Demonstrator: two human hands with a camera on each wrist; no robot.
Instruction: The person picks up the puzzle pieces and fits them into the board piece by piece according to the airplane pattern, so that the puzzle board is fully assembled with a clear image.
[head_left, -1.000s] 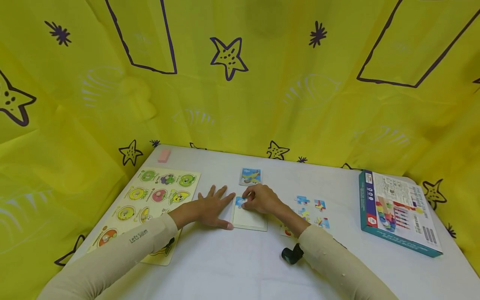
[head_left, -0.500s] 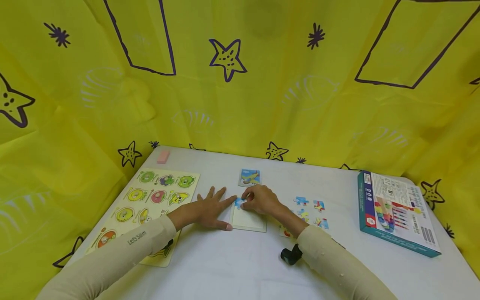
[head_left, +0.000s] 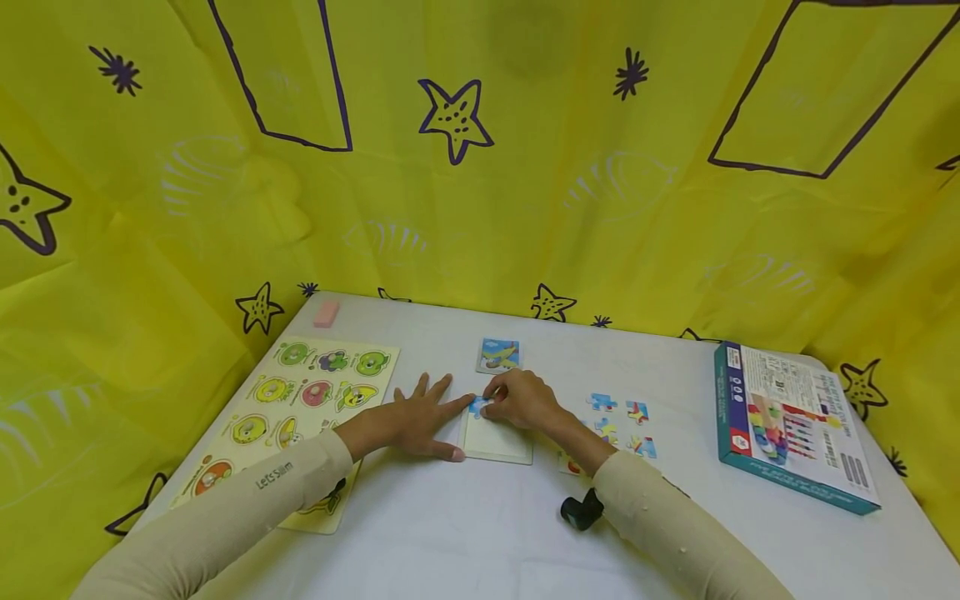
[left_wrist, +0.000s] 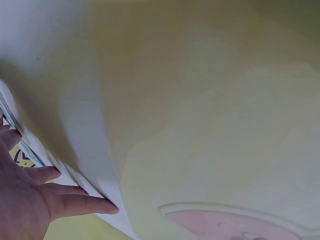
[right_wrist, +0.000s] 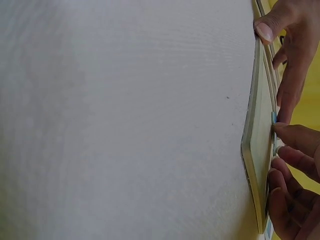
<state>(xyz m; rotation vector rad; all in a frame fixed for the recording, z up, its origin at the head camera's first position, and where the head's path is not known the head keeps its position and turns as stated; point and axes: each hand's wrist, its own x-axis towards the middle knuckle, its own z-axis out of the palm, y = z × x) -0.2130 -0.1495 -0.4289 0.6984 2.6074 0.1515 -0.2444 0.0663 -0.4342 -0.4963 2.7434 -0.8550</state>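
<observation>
In the head view, a shallow pale puzzle tray [head_left: 497, 445] lies in the middle of the white table. My right hand [head_left: 523, 400] pinches a blue jigsaw piece [head_left: 476, 407] in the tray's upper left corner; its fingers partly cover the piece. Flat on the table, my left hand [head_left: 420, 425] has its fingers spread, with index finger and thumb against the tray's left side. The right wrist view shows the tray [right_wrist: 256, 125] edge-on between thumb and fingertips of both hands. Straight fingers of the left hand [left_wrist: 30, 200] appear in the left wrist view.
A small airplane picture [head_left: 498, 355] lies behind the tray. Several loose jigsaw pieces [head_left: 602, 402] lie to the right, partly behind the right forearm. A fruit puzzle board [head_left: 318, 527] lies at left, a pink block [head_left: 326, 314] beyond it, a teal-edged box [head_left: 802, 429] at right.
Both hands hold nearly the same position, the right still pinching the blue jigsaw piece at the tray's corner. The head view shifts very slightly.
</observation>
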